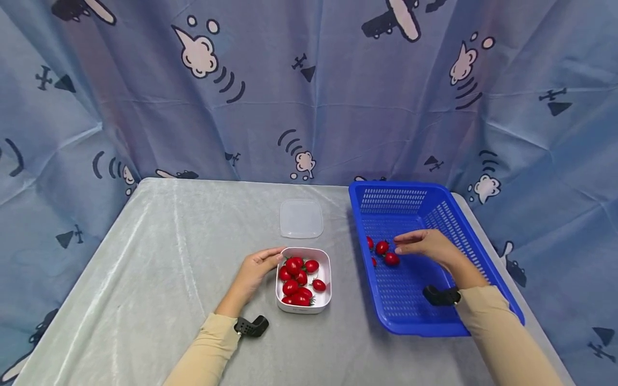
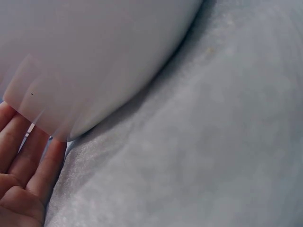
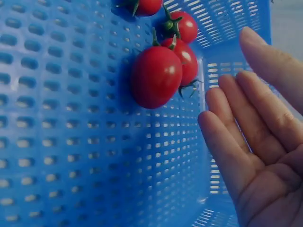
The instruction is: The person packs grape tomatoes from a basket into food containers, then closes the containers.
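Observation:
A white square container [image 1: 322, 309] stands near the middle of the table with several cherry tomatoes [image 1: 301, 277] in it. My left hand [image 1: 253, 272] touches its left side with fairly straight fingers; in the left wrist view the fingertips [image 2: 56, 146] lie against the pale wall. My right hand [image 1: 429, 247] is inside the blue basket [image 1: 410, 328], fingers relaxed and nothing between them. Several cherry tomatoes [image 3: 156, 77] lie on the basket floor just left of that hand, green stems attached. In the right wrist view the fingers [image 3: 227, 151] are apart from the tomatoes.
A clear, flat lid [image 1: 301, 219] lies behind the white container. The blue basket takes up the right side of the cloth-covered table [image 1: 145, 268]. Behind the table hangs a blue patterned curtain [image 1: 270, 96].

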`<action>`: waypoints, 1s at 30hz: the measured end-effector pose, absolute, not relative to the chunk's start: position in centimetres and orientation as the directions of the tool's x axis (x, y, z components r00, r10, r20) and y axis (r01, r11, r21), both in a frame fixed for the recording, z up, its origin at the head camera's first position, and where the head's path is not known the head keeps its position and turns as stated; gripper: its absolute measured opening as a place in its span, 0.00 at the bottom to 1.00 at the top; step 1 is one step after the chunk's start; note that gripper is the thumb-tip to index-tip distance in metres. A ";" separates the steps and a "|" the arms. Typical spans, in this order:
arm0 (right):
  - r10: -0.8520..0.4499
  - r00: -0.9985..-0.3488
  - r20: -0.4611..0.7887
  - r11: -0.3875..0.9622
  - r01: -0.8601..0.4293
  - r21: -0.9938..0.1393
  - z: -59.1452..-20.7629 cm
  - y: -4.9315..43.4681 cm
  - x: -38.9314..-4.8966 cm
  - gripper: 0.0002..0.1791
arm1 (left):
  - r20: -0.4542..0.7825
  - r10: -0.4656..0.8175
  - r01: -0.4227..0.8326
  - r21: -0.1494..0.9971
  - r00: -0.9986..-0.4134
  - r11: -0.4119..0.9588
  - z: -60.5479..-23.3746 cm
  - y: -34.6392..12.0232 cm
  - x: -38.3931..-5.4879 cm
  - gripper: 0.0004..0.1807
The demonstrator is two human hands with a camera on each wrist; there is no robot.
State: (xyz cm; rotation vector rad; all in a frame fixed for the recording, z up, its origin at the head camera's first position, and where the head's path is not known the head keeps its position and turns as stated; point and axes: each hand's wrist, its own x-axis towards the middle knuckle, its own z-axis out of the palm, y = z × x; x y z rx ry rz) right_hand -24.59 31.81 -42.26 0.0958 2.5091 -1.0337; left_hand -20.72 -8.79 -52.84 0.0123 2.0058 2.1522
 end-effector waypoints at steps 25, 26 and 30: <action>-0.189 -0.915 -0.356 0.777 0.082 -0.624 -45.1 31.6 -25.3 0.22 | -0.110 0.147 -0.124 0.988 -0.983 -0.094 -53.3 -8.8 -20.8 0.19; -0.185 -0.915 -0.360 0.778 0.087 -0.622 -45.1 31.5 -25.3 0.22 | -0.108 0.148 -0.123 0.988 -0.983 -0.096 -53.3 -8.8 -20.8 0.19; -0.161 -0.916 -0.368 0.781 0.109 -0.614 -44.7 31.4 -25.2 0.22 | -0.104 0.149 -0.119 0.988 -0.983 -0.094 -53.2 -8.8 -20.7 0.19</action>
